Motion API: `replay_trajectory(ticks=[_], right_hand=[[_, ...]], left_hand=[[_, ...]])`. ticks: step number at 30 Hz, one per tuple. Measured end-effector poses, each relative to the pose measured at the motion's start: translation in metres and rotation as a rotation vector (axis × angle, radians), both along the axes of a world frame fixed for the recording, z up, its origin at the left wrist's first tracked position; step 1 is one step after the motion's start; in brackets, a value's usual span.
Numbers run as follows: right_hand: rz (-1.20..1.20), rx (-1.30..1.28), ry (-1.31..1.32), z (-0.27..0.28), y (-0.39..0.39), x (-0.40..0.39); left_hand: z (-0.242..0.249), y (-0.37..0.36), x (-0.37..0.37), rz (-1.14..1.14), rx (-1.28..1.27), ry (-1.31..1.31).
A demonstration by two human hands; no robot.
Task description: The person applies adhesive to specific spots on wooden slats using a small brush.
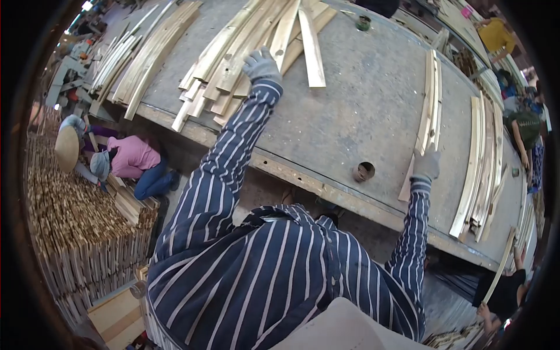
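Note:
My left hand [261, 65], in a grey glove, reaches over a fanned pile of pale wooden strips [233, 52]. Its fingers are bent and slightly apart, by the strips, and I see nothing gripped in them. One loose strip [312, 49] lies at an angle to the right of that hand. My right hand [427, 164], gloved too, is closed at the near end of a narrow bundle of wooden strips [433, 105] lying lengthwise on the table. Its fingertips are partly hidden.
The grey worktable [344, 116] carries a small round can [363, 171] near its front edge and a dark cup [363, 23] farther back. More strips [481, 163] lie at the right. People crouch beside stacked wood [87, 210] at left; another person [501, 291] holds a strip at right.

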State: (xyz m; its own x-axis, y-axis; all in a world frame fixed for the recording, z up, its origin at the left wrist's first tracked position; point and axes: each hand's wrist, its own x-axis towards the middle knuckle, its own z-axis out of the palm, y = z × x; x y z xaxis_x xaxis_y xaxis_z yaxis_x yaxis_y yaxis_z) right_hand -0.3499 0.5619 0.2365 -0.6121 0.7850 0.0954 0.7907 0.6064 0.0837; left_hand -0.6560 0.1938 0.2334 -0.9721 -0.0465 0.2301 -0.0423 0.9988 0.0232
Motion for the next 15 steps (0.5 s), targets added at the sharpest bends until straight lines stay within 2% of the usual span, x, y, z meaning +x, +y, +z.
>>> replay_trajectory(ticks=[2, 4, 6, 9, 10, 11, 12, 14, 15], right_hand=[[0.025, 0.04, 0.08, 0.005, -0.001, 0.014], [0.027, 0.029, 0.075, 0.021, -0.015, 0.025], [0.023, 0.022, 0.06, 0.027, -0.03, 0.033], [0.11, 0.0, 0.139, 0.029, -0.055, 0.037], [0.155, -0.115, 0.198, 0.031, -0.063, 0.037], [0.199, -0.231, 0.257, 0.031, -0.068, 0.038], [0.2, -0.235, 0.253, 0.028, -0.071, 0.04], [0.502, -0.396, 0.537, 0.02, -0.078, 0.047], [0.547, -0.419, 0.548, 0.023, -0.086, 0.047]], left_hand=[[-0.01, -0.025, -0.03, 0.204, -0.274, 0.131], [-0.02, -0.056, -0.058, 0.161, -0.139, -0.039], [-0.029, -0.077, -0.073, -0.05, -0.093, -0.016], [-0.001, -0.075, -0.052, -0.037, 0.031, -0.115], [-0.005, -0.082, -0.049, -0.035, 0.03, -0.119], [-0.009, -0.094, -0.045, -0.061, 0.447, -0.431], [-0.014, -0.106, -0.041, -0.084, 0.866, -0.738], [-0.032, -0.134, 0.007, -0.286, 1.228, -0.824], [-0.029, -0.139, 0.041, -0.343, 1.439, -0.84]])
